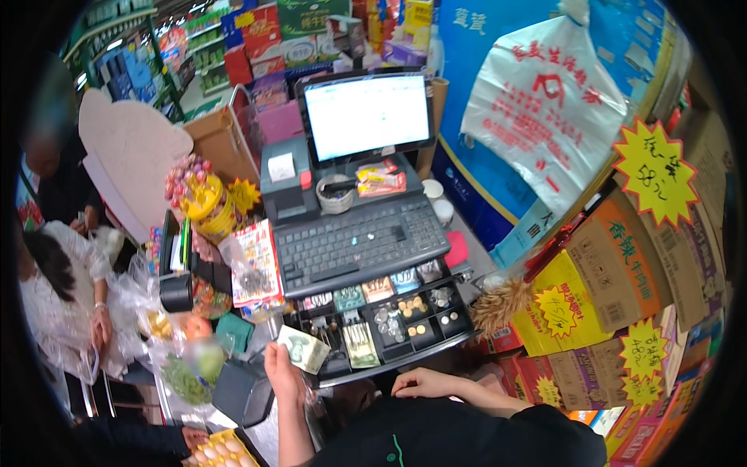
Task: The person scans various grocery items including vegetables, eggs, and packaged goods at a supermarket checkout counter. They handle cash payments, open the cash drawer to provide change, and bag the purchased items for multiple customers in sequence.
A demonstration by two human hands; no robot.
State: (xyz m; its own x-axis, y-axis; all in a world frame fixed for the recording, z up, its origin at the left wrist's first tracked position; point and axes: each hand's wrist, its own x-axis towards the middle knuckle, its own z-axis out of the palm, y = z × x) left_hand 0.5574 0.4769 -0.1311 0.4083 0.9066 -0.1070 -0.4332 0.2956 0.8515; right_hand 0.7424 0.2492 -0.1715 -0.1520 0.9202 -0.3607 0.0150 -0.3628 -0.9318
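In my left hand [284, 373] is a pale green banknote [303, 350], pinched by its edge over the left end of an open cash drawer [402, 357]. My right hand [421, 383] hangs just in front of the drawer's edge, its fingers partly curled; nothing shows in it. Sorted banknotes [362, 345] lie in the drawer's near slots and others along its back, while silver coins [390, 325] and gold-coloured coins [412, 305] fill small cups. Above the drawer are a black keyboard [356, 242] and a lit monitor [367, 115].
Plastic bags of produce [189, 373] and a tray of eggs [220, 452] are at the left, near another person's hand [194, 436]. More people stand beyond the counter. A black scanner [176, 292] rises left of the keyboard. Stacked cardboard cartons [618, 262] fill the right side.
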